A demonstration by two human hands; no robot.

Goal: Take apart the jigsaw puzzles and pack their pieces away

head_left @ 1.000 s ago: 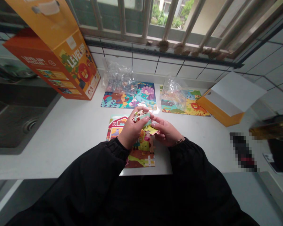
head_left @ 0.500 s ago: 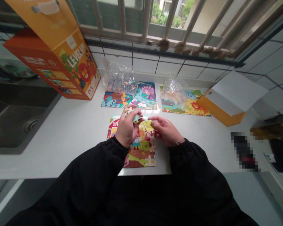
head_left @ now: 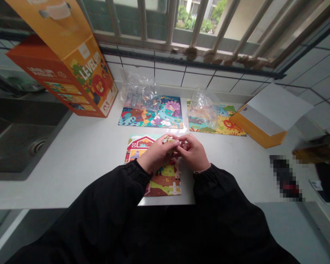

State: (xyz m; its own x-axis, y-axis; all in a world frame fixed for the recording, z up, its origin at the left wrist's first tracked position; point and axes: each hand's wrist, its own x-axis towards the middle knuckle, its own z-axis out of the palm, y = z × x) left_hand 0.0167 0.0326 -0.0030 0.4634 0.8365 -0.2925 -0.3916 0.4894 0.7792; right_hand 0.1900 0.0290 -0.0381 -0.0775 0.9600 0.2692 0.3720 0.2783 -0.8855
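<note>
Left hand (head_left: 158,154) curled, right hand (head_left: 193,154) meeting it — fingers (head_left: 186,140) bent, black-sleeved forearms (head_left: 107,196) angled inward

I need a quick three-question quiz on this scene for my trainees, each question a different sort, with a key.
1. True or false: the left hand holds puzzle pieces close against the right hand, over the barn puzzle.

2. Multiple choice: what lies on the blue rabbit picture?
A) a mug
B) clear plastic
C) a folded cloth

3. Short answer: which stands nearer the sink, the LEVEL UP! box or the open white-and-orange box?

Key: 1. True. 2. B. 3. The LEVEL UP! box.
</note>
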